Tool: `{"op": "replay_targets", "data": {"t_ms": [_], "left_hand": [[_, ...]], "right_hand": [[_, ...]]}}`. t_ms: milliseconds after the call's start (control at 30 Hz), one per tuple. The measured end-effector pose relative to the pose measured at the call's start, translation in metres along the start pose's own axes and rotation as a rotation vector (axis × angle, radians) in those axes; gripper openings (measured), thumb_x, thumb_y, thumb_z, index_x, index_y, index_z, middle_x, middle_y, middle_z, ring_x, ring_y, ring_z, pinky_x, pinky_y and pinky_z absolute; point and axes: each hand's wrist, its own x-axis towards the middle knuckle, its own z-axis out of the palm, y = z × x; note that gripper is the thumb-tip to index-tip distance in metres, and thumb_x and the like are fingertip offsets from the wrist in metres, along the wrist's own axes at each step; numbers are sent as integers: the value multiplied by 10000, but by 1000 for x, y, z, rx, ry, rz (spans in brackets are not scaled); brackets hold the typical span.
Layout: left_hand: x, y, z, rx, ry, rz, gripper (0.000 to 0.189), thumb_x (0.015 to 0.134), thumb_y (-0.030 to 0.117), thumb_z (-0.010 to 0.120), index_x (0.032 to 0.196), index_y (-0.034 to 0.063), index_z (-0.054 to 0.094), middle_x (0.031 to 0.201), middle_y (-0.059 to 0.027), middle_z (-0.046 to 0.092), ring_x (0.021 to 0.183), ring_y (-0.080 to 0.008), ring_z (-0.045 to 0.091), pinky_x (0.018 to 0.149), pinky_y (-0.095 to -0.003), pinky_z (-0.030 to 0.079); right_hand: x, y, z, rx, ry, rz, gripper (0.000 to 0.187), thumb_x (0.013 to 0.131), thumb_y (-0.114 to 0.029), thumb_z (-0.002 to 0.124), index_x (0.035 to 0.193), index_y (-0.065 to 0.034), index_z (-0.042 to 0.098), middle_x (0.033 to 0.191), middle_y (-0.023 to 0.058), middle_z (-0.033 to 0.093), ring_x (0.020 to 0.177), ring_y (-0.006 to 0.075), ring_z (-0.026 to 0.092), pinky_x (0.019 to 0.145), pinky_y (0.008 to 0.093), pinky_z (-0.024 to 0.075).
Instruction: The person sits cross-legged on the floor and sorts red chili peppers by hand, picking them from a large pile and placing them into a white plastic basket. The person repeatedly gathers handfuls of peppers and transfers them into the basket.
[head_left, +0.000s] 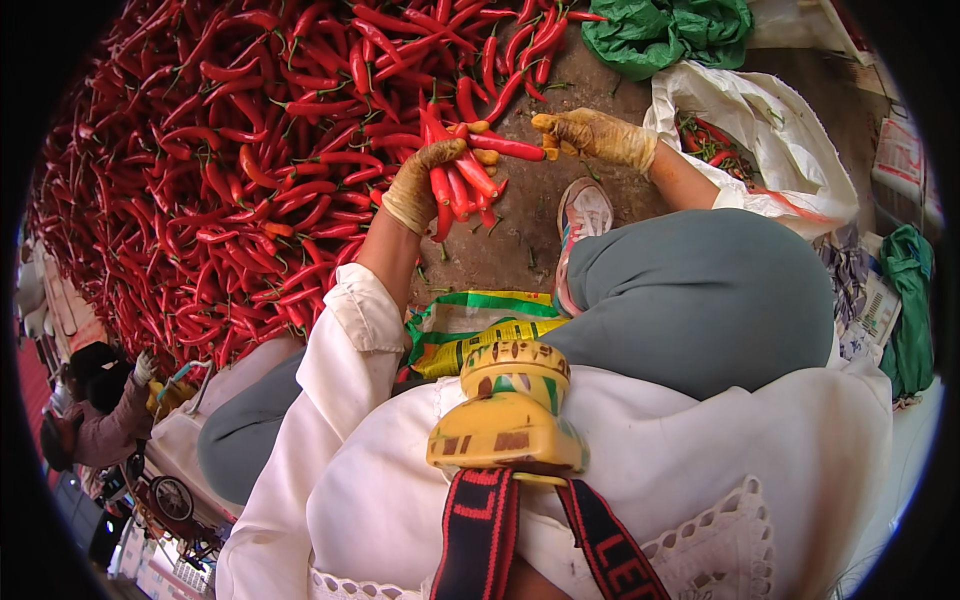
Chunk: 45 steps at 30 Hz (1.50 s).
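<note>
My left hand (431, 176), in a stained yellowish glove, is closed around a bunch of red chili peppers (463, 180) at the right edge of a large heap of red chilies (262, 142). Most of the bunch points down and a single pepper sticks out to the right. My right hand (600, 139), gloved alike, is just beyond that pepper's tip, its fingers curled; whether anything small is between them cannot be told. To its right stands an open white woven sack (802, 127) with stems and some red chilies inside.
Loose green stems lie on the brown ground (510, 251). A green plastic bag (667, 34) is beyond the sack. A printed green and yellow bag (480, 330) lies near my legs, by my shoe (585, 217). At the far left are another person (105, 420) and a wheeled vehicle (172, 499).
</note>
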Motion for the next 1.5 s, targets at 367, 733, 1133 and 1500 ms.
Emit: {"op": "replay_targets", "data": {"t_ms": [367, 733, 1133, 1500], "left_hand": [[15, -14, -13, 40, 175, 96, 387, 869, 227, 584, 1174, 8, 491, 1005, -212, 659, 761, -337, 673, 680, -420, 578], [39, -11, -25, -266, 265, 360, 403, 875, 312, 577, 1148, 16, 563, 960, -157, 665, 821, -302, 636, 749, -425, 547], [60, -24, 3, 231, 636, 628, 284, 842, 55, 645, 1099, 9, 533, 957, -139, 656, 819, -248, 665, 714, -376, 561], [90, 45, 45, 20, 185, 323, 395, 900, 301, 583, 1230, 86, 558, 986, -204, 687, 746, -280, 663, 747, -397, 559]], "right_hand": [[11, -2, 40, -561, 126, 162, 497, 949, -531, 417, 903, -139, 718, 763, 36, 680, 838, 270, 656, 788, 395, 487], [41, -6, 34, 677, 218, 125, 298, 963, -313, 553, 1079, -65, 671, 762, -12, 633, 575, 46, 460, 495, 209, 378], [29, -20, 51, -489, 29, -92, 456, 895, -513, 528, 982, -94, 687, 861, 104, 699, 857, 293, 663, 772, 422, 496], [-88, 45, -73, -746, 842, 907, 779, 710, -764, 581, 954, -30, 672, 946, 144, 704, 911, 301, 683, 768, 381, 530]]}}
